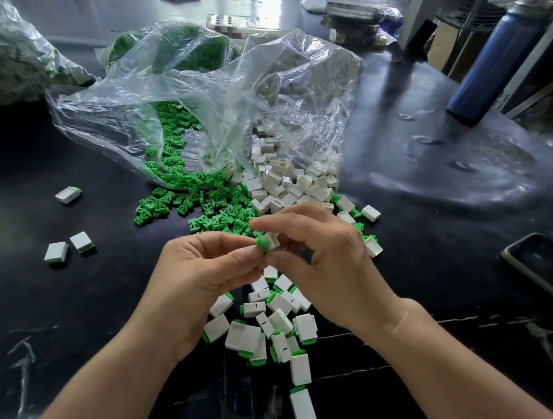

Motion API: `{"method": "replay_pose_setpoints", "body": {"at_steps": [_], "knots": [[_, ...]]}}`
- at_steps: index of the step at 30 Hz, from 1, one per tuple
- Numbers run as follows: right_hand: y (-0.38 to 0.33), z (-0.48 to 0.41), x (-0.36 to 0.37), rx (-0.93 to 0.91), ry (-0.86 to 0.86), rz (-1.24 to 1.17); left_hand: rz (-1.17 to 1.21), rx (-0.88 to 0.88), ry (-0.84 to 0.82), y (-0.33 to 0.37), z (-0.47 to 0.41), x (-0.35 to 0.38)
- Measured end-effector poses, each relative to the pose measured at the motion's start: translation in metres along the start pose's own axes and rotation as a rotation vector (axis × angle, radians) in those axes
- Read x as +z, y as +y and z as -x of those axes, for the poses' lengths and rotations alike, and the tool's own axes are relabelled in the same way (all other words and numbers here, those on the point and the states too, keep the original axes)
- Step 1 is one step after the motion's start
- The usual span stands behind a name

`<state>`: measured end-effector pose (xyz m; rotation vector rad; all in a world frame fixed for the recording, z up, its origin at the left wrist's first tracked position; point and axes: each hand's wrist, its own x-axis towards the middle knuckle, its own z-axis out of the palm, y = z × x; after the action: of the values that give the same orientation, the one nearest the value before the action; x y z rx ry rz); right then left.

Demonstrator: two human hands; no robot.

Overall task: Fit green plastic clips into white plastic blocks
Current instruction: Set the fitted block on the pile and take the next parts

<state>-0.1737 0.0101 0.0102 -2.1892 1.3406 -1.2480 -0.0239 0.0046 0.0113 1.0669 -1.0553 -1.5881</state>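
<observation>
Above the middle of the dark table (74,318), the left hand (203,272) pinched a green clip (262,246) between thumb and fingertips. The right hand (325,259) pinched a white block (273,239) in curled fingers. Clip and block touched, with the clip at the block's left end; whether it was seated could not be told.

Below the hands, at the near side, lay a heap of assembled blocks (274,323), white with green showing at one end. Farther off, loose green clips (198,197) spilled from a clear plastic bag (220,88). Just right of them, loose white blocks (293,183) spilled out as well, the two piles touching. Three stray assembled pieces (56,251) lay well apart to the left. A blue bottle (489,64) stood at the far right, and a dark flat phone (550,267) lay near the right edge.
</observation>
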Motion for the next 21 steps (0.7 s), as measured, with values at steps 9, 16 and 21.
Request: {"method": "replay_pose_setpoints", "body": {"at_steps": [9, 16, 21], "knots": [[-0.0001, 0.0032, 0.0046, 0.033, 0.013, -0.062, 0.026, -0.012, 0.027, -0.0004, -0.0007, -0.0002], [-0.0021, 0.0011, 0.004, 0.243, -0.001, -0.31, 0.04, 0.008, 0.022, -0.001, 0.0006, 0.0009], [0.0, -0.0023, 0.0006, 0.291, 0.019, -0.336, 0.056, -0.022, 0.046, 0.0006, -0.0002, 0.0024]]}}
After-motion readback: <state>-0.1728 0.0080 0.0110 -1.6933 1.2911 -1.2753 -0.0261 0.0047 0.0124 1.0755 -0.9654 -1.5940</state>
